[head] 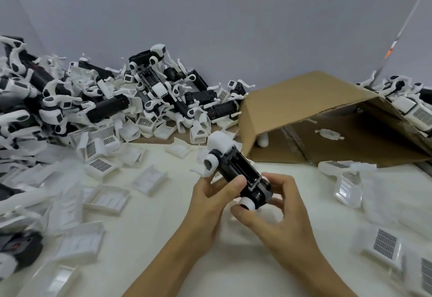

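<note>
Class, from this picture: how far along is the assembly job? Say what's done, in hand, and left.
Done, it seems: a big pile of black-and-white units at the back. In hand: the left hand grips a black body, its compartment open, while the right hand pinches the white round part at its near end. Left: many loose white covers across the table.

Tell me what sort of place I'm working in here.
Probably a small assembly or packing bench: a heap of identical black-and-white units lies against the wall, loose white plastic covers litter the table, and a cardboard box lies tipped on its side. Left hand and right hand hold one unit.
</note>
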### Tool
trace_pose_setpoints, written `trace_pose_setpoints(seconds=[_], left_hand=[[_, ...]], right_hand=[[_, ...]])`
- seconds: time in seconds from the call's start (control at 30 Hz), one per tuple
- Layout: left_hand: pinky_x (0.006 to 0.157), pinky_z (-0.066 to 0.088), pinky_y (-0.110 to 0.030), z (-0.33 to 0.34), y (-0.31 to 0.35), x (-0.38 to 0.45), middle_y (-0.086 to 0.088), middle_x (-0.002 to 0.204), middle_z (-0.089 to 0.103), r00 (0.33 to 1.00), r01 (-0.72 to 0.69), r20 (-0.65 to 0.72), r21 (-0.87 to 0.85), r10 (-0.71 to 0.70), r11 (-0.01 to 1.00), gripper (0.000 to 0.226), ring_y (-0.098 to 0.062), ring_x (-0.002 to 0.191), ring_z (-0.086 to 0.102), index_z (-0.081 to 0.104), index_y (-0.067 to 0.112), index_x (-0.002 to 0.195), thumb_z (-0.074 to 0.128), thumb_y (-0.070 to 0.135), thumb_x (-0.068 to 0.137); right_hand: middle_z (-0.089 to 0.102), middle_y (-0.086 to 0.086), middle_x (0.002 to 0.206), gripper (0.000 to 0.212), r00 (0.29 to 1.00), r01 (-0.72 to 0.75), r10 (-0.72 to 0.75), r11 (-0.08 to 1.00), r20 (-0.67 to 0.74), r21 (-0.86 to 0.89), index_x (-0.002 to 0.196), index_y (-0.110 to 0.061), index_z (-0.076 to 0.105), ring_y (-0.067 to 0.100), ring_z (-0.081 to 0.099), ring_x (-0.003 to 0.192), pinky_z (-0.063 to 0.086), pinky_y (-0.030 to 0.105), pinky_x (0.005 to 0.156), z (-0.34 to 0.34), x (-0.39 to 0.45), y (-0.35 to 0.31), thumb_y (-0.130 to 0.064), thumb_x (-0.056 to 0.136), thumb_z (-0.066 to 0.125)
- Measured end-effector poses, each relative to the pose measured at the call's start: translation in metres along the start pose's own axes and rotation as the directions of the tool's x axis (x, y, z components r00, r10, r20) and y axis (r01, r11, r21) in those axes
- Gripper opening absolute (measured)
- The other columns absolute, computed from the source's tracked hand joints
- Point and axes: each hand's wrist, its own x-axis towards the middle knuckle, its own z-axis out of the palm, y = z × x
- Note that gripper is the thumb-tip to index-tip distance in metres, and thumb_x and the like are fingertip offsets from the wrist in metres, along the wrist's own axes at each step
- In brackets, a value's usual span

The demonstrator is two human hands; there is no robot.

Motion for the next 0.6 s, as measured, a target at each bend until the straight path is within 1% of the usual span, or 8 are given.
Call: trace_pose_setpoints(seconds=[0.13, 0.23, 0.27, 0.33, 0.37, 0.4, 0.47, 0.6], left_hand=[[0.093, 0.055, -0.038, -0.001, 0.000, 0.000, -0.009, 0.111, 0.076, 0.999, -0.044, 0.005, 0.121, 0.043, 0.992, 0.031, -0.028, 0.111, 0.071, 0.076, 0.031, 0.106, 0.080, 0.041, 0.076], [0.089, 0.053, -0.019, 0.002, 0.003, -0.002, 0.006, 0.108, 0.077, 0.984, -0.174, 0.034, 0.437, 0.177, 0.882, 0.027, -0.011, 0.107, 0.071, 0.074, 0.037, 0.110, 0.073, 0.043, 0.083], [0.087, 0.051, -0.016, -0.001, 0.004, -0.002, 0.009, 0.110, 0.075, 0.960, -0.262, 0.081, 0.607, 0.269, 0.751, 0.028, -0.008, 0.108, 0.068, 0.072, 0.038, 0.114, 0.072, 0.039, 0.085], [0.093, 0.051, -0.026, -0.011, 0.002, -0.002, 0.003, 0.126, 0.065, 0.874, -0.418, 0.267, 0.840, 0.405, 0.347, 0.051, -0.014, 0.117, 0.060, 0.063, 0.028, 0.134, 0.075, 0.019, 0.085], [0.097, 0.051, -0.034, -0.014, 0.000, -0.001, -0.004, 0.131, 0.060, 0.831, -0.466, 0.365, 0.868, 0.419, 0.168, 0.063, -0.021, 0.121, 0.056, 0.058, 0.019, 0.141, 0.076, 0.008, 0.081], [0.098, 0.051, -0.039, -0.015, -0.002, -0.002, -0.008, 0.133, 0.058, 0.810, -0.491, 0.420, 0.868, 0.409, 0.080, 0.070, -0.025, 0.123, 0.053, 0.055, 0.014, 0.144, 0.076, 0.000, 0.078], [0.099, 0.051, -0.041, -0.013, -0.004, -0.002, -0.011, 0.133, 0.057, 0.802, -0.510, 0.447, 0.858, 0.397, 0.064, 0.072, -0.026, 0.124, 0.050, 0.053, 0.011, 0.145, 0.069, -0.004, 0.077], [0.101, 0.049, -0.042, -0.012, -0.004, -0.001, -0.010, 0.135, 0.056, 0.793, -0.527, 0.458, 0.847, 0.402, 0.076, 0.071, -0.025, 0.125, 0.049, 0.052, 0.009, 0.145, 0.065, -0.004, 0.077]], right_hand=[[0.062, -0.032, 0.111, 0.063, 1.000, 0.015, -0.015, 1.000, 0.022, 0.000, 0.106, -0.052, 0.049, -0.007, 0.058, 0.108, 0.046, 0.017, 0.085, -0.002, 0.001, 0.003, -0.056, 0.054, 0.084], [0.054, -0.036, 0.128, 0.081, 0.994, 0.025, -0.028, 0.999, 0.110, 0.027, 0.129, -0.055, 0.043, -0.011, 0.047, 0.126, 0.039, 0.024, 0.109, -0.005, 0.005, 0.007, -0.041, 0.062, 0.087], [0.045, -0.039, 0.138, 0.093, 0.987, 0.039, -0.046, 0.998, 0.157, 0.044, 0.139, -0.057, 0.034, -0.014, 0.040, 0.133, 0.035, 0.023, 0.112, -0.005, 0.004, 0.007, -0.040, 0.063, 0.085], [0.034, -0.041, 0.147, 0.104, 0.974, 0.103, -0.119, 0.990, 0.192, 0.095, 0.146, -0.062, 0.022, -0.014, 0.034, 0.138, 0.039, 0.017, 0.108, -0.005, 0.001, 0.006, -0.039, 0.064, 0.082], [0.037, -0.038, 0.148, 0.102, 0.972, 0.133, -0.152, 0.984, 0.179, 0.115, 0.146, -0.061, 0.024, -0.012, 0.037, 0.138, 0.043, 0.014, 0.103, -0.006, 0.001, 0.006, -0.037, 0.066, 0.082], [0.043, -0.034, 0.146, 0.097, 0.974, 0.151, -0.169, 0.981, 0.152, 0.123, 0.145, -0.059, 0.031, -0.009, 0.042, 0.136, 0.046, 0.012, 0.099, -0.007, 0.000, 0.005, -0.037, 0.067, 0.084], [0.056, -0.030, 0.135, 0.088, 0.982, 0.168, -0.175, 0.982, 0.070, 0.088, 0.139, -0.055, 0.046, -0.005, 0.053, 0.128, 0.051, 0.014, 0.094, -0.008, 0.000, 0.004, -0.045, 0.062, 0.088], [0.060, -0.033, 0.124, 0.094, 0.984, 0.176, -0.175, 0.984, 0.038, -0.035, 0.140, -0.045, 0.049, -0.008, 0.058, 0.118, 0.050, 0.009, 0.090, -0.006, -0.001, 0.000, -0.053, 0.056, 0.092]])
